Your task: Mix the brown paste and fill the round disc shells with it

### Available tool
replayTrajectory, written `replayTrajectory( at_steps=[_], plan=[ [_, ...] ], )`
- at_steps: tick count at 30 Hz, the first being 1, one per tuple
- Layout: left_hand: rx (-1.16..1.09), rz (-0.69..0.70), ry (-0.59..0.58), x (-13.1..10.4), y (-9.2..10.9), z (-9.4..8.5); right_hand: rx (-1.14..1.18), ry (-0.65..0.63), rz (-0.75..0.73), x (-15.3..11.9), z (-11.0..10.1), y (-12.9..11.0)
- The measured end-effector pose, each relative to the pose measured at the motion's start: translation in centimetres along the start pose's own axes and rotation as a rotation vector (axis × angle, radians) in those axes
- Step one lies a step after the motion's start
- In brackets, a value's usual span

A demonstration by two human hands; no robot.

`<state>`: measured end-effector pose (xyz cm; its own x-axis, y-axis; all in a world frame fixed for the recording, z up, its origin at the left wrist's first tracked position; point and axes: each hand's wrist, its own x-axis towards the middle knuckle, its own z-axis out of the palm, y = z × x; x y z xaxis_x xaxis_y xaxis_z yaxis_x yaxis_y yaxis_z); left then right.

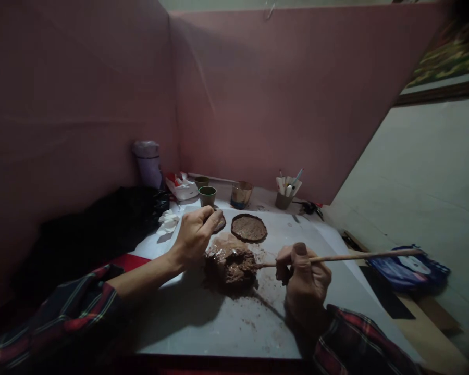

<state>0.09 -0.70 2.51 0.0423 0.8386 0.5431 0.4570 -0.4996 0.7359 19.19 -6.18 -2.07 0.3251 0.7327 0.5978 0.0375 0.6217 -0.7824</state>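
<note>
A wet, shiny brown lump that looks like clay [234,265] sits on the white board. Behind it lies a flat round brown disc [249,228] with a raised rim. My left hand [197,229] is closed in a pinch on a small brown piece [219,223], just above the lump's far left side; the fingers partly cover this piece. In my right hand [305,276] is a thin wooden stick [347,257], gripped like a pencil. Its left end touches the right side of the lump, so I cannot tell what kind of tip it has.
Two small cups [207,196], a patterned pot [241,194] and a cup of pens [284,198] stand along the back. A white crumpled tissue [168,221] and a black bag [113,219] lie left. Pink panels [258,104] enclose the back and left. A blue pouch [410,268] rests right.
</note>
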Motion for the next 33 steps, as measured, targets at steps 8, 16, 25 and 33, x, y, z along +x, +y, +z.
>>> replayTrajectory(
  at_steps=[8,16,25,33],
  plan=[
    [-0.214,0.031,0.081,-0.9,-2.6,1.0,-0.024,-0.07,0.056,0.1,0.4,-0.3],
    [-0.403,-0.058,0.155,-0.8,-3.3,0.7,-0.051,-0.194,0.05,-0.2,0.3,-0.1],
    [-0.487,-0.082,0.155,-0.9,-3.3,0.8,-0.207,-0.355,0.188,0.2,0.2,0.5],
    [-0.484,-0.087,0.167,-0.9,-3.4,0.9,-0.162,-0.136,0.089,-0.2,0.5,-0.3]
  ],
)
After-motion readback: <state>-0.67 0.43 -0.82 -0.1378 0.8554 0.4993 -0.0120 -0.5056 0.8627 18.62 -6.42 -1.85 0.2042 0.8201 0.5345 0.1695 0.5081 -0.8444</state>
